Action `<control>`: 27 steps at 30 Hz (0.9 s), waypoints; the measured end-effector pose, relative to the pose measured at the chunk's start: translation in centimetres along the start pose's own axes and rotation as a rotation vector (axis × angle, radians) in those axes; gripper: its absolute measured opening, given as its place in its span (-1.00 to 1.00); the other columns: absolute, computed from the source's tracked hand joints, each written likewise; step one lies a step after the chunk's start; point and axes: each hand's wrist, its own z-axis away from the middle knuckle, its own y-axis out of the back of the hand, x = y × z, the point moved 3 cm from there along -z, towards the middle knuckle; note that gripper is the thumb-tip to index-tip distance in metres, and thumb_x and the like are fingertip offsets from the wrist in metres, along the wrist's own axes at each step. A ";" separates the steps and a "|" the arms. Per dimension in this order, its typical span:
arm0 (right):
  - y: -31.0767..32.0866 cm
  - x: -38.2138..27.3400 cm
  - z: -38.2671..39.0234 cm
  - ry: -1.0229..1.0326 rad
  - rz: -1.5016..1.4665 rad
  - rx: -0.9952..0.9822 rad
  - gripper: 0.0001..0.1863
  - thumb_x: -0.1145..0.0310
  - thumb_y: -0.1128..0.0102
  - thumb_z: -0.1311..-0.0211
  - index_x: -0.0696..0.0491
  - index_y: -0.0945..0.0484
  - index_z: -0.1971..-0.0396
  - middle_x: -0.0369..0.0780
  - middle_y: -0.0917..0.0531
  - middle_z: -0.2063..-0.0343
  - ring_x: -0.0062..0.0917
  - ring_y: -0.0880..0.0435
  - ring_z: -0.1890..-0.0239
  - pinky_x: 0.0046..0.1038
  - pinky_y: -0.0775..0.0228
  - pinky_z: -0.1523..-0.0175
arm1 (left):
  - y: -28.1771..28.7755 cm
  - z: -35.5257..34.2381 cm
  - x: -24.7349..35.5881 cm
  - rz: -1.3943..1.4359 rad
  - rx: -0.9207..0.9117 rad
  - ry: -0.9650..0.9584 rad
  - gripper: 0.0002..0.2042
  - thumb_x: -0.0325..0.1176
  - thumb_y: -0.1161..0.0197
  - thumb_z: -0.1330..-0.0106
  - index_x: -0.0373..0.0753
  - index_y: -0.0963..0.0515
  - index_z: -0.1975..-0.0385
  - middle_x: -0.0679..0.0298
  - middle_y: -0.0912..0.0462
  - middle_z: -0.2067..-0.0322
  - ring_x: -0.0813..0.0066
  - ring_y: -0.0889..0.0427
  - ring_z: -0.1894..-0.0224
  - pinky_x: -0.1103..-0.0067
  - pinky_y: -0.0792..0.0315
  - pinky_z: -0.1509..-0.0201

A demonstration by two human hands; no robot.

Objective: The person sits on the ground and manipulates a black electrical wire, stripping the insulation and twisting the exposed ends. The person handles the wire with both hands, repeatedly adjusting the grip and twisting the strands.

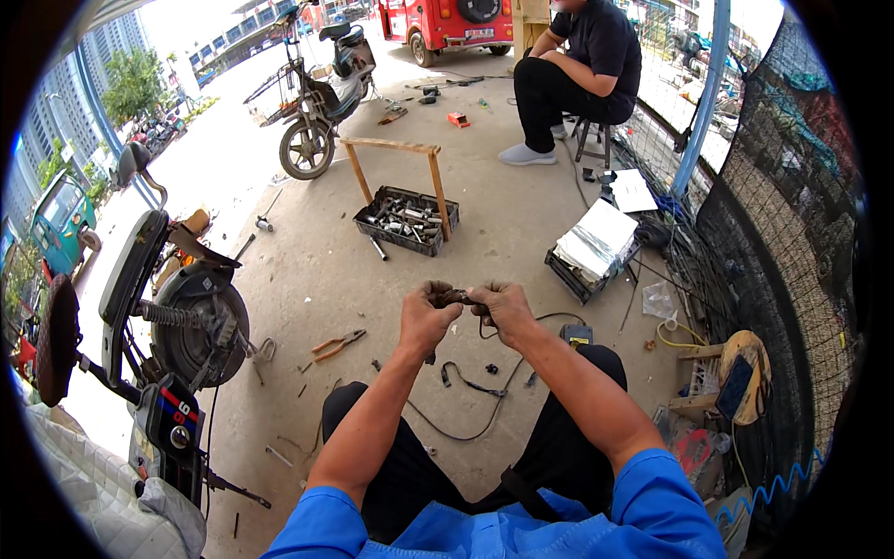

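Both hands meet in front of me, above my knees. My left hand (429, 319) is closed with thumb and fingers pinched on a short dark piece, which looks like a cable end (455, 297). My right hand (506, 313) pinches the same dark piece from the other side. Its exact kind is too small and too covered by fingers to make out. A black cable (466, 436) with small connectors loops over the concrete between my legs. Near my right knee lies a small dark box (576, 334), with a cable running toward my right hand.
Orange-handled pliers (339, 346) lie left of my hands. Ahead stands a black crate (406, 221) of tools and metal parts with a wooden handle. Scooter (193, 326) at left; another scooter (321, 88) farther off. A person (582, 70) sits on a stool beyond a paper-topped crate (596, 244).
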 end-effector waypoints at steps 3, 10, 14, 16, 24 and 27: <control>-0.3 -0.4 0.2 0.030 0.039 0.006 -0.77 0.31 -0.40 -0.14 0.17 -0.61 0.43 -0.21 -0.69 0.51 -0.63 -0.61 0.56 -0.63 -0.27 0.59 | 0.2 0.1 0.0 -0.002 0.002 -0.036 -0.57 -0.51 -0.41 -0.08 -0.54 -0.49 0.05 0.00 -0.71 0.17 0.35 -0.71 0.11 0.53 -0.58 0.03; -0.1 -0.5 0.4 0.042 0.074 -0.009 -0.75 0.27 -0.39 -0.15 0.18 -0.64 0.40 -0.24 -0.68 0.52 -0.68 -0.60 0.56 -0.64 -0.21 0.62 | 0.0 0.2 0.0 -0.018 0.031 -0.026 -0.63 -0.53 -0.44 -0.09 -0.50 -0.51 0.11 0.05 -0.72 0.22 0.41 -0.71 0.18 0.54 -0.58 0.06; -0.5 -1.3 1.0 0.065 0.009 -0.056 -0.75 0.27 -0.37 -0.16 0.18 -0.63 0.39 -0.20 -0.73 0.44 -0.69 -0.59 0.56 -0.65 -0.23 0.61 | 0.1 0.5 0.2 -0.050 0.100 0.010 -0.69 -0.55 -0.43 -0.11 -0.46 -0.54 0.15 0.11 -0.72 0.28 0.47 -0.68 0.25 0.58 -0.56 0.16; -0.7 -1.7 1.2 0.078 -0.023 -0.025 -0.75 0.27 -0.35 -0.18 0.19 -0.63 0.39 -0.19 -0.75 0.40 -0.69 -0.58 0.56 -0.64 -0.24 0.61 | 0.3 0.1 -0.3 0.019 0.112 -0.003 -0.71 -0.54 -0.41 -0.12 -0.45 -0.55 0.17 0.13 -0.71 0.31 0.50 -0.66 0.29 0.60 -0.53 0.21; -1.3 -0.8 1.2 -0.034 0.049 -0.082 -0.72 0.26 -0.39 -0.20 0.20 -0.70 0.27 -0.22 -0.74 0.41 -0.69 -0.54 0.57 -0.63 -0.25 0.60 | 0.7 -0.2 -0.4 0.103 0.128 0.006 -0.75 -0.49 -0.38 -0.19 -0.48 -0.54 0.20 0.18 -0.67 0.38 0.53 -0.62 0.39 0.63 -0.49 0.30; -1.4 -0.2 0.9 0.004 0.050 -0.103 -0.71 0.28 -0.45 -0.15 0.19 -0.73 0.25 -0.25 -0.72 0.46 -0.70 -0.50 0.59 -0.63 -0.23 0.60 | 0.5 -0.1 -0.6 0.138 0.095 -0.008 -0.76 -0.50 -0.37 -0.19 -0.48 -0.54 0.21 0.18 -0.68 0.39 0.53 -0.62 0.40 0.63 -0.50 0.31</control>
